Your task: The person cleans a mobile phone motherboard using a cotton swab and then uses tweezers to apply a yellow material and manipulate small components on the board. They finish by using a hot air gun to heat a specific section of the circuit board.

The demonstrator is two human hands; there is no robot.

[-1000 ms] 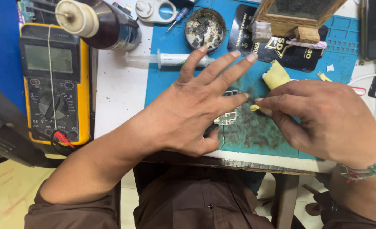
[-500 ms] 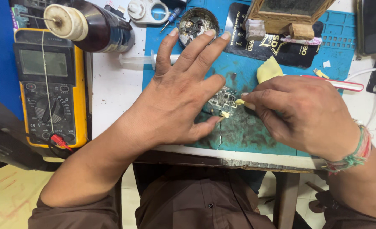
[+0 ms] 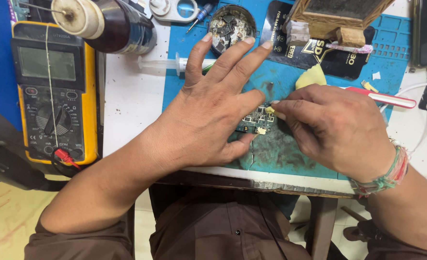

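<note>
A small dark circuit board (image 3: 254, 120) lies on the blue work mat (image 3: 290, 159). My left hand (image 3: 213, 110) rests flat over the board's left side, fingers spread, thumb against its lower edge. My right hand (image 3: 333, 127) pinches a small yellow piece of sponge (image 3: 270, 110) and presses it on the board's right part. Part of the board is hidden under both hands.
A yellow multimeter (image 3: 54, 91) with a red plug sits at the left, a dark bottle (image 3: 110, 26) behind it. A syringe (image 3: 167, 63), a round tin of parts (image 3: 231, 24), a wooden stand (image 3: 341, 17), a yellow sponge (image 3: 311, 77) and a red-handled tool (image 3: 386, 98) lie beyond the hands.
The view shifted, so both hands sit lower and more central. My right hand has kept the yellow piece moving over the board while my left hand stays on it.
</note>
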